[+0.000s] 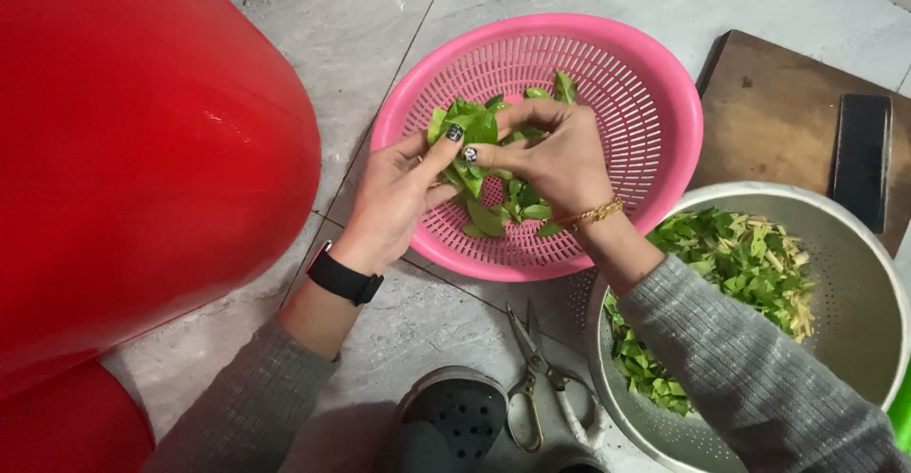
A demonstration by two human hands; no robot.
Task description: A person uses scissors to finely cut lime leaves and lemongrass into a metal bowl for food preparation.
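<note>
Both the left hand (pixel 394 198) and right hand (pixel 560 155) pinch a soft sprig of green leaves (pixel 472 136) over the round pink plastic colander (pixel 655 84); light, limp, easily torn, best held by the stem.

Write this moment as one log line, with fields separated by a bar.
left hand: holds green leaves | right hand: pinches same leaves | place: over pink colander | nearby: scissors, metal colander

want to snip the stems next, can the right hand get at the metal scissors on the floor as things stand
Probably yes, once freed: the right hand is pinching green leaves with the left hand over the pink plastic colander; the metal scissors lie uncovered just beneath its forearm.
</note>
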